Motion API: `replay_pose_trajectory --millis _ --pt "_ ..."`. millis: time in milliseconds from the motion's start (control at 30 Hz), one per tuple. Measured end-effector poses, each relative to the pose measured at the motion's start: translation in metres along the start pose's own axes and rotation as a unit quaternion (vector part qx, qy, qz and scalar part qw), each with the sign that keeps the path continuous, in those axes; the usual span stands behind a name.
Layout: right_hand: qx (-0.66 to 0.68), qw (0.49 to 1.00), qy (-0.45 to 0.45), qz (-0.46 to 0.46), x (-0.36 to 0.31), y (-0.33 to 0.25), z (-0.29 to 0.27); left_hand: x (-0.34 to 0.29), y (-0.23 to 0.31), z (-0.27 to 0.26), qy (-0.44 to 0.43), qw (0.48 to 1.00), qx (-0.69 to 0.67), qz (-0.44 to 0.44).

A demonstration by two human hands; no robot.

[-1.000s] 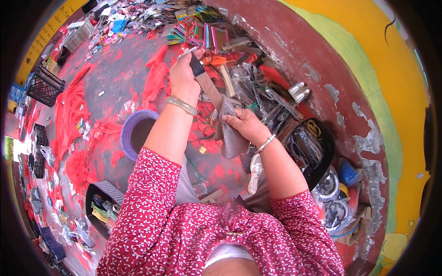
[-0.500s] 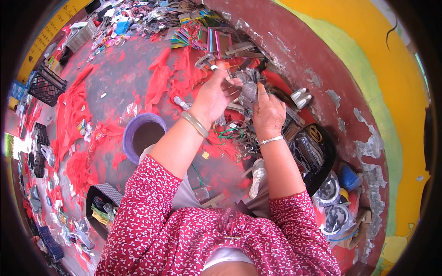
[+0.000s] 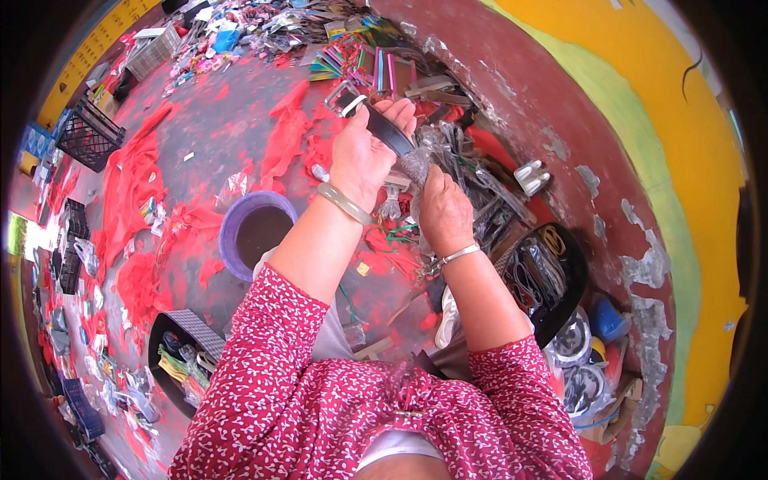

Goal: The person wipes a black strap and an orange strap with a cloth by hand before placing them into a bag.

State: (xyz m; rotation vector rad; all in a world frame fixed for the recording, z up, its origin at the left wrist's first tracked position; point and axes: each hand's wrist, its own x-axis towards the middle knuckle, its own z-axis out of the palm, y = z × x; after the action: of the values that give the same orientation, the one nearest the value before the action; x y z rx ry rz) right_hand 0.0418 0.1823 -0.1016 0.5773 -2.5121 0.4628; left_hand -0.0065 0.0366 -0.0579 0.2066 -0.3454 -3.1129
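A black belt (image 3: 388, 132) runs across my left hand (image 3: 366, 152), which is turned palm up with the thumb pressing the strap and the other fingers curled beneath. Its silver buckle (image 3: 339, 98) sticks out past the thumb, beside a white keeper loop. My right hand (image 3: 445, 210) is closed around a grey, speckled wad (image 3: 414, 166), perhaps cloth or mesh, which touches the strap below the left fingers. The far end of the belt is hidden. Beneath both hands lies a heap of belts and plastic wrapping (image 3: 480, 176).
A purple bucket (image 3: 232, 254) of murky liquid stands left of my forearm. Black bins of goods flank me, one at left (image 3: 164, 352) and one at right (image 3: 578, 276). Red cloth (image 3: 128, 188) litters the floor. A peeling wall (image 3: 608, 176) curves along the right.
The belt's buckle end has swung up and left, and the strap now shows across my left palm. My right hand moved left and lower, its pointing index finger now folded in.
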Motion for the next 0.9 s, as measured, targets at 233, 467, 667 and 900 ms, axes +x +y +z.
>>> replay_pose_trajectory --millis 233,467,667,900 --pt "-0.023 0.998 -0.062 -0.014 -0.016 0.009 0.004 0.009 0.030 -0.003 0.057 0.997 0.000 0.048" --pt "-0.072 0.993 -0.084 -0.043 -0.043 0.041 0.000 0.017 0.065 -0.009 0.087 0.989 0.024 0.121" --pt "-0.085 0.992 -0.073 -0.064 -0.058 0.061 -0.016 0.022 0.088 -0.027 0.055 0.988 -0.001 0.145" --pt "0.021 0.993 -0.054 0.102 -0.030 0.042 -0.028 0.020 0.062 -0.029 0.001 0.989 0.116 0.086"
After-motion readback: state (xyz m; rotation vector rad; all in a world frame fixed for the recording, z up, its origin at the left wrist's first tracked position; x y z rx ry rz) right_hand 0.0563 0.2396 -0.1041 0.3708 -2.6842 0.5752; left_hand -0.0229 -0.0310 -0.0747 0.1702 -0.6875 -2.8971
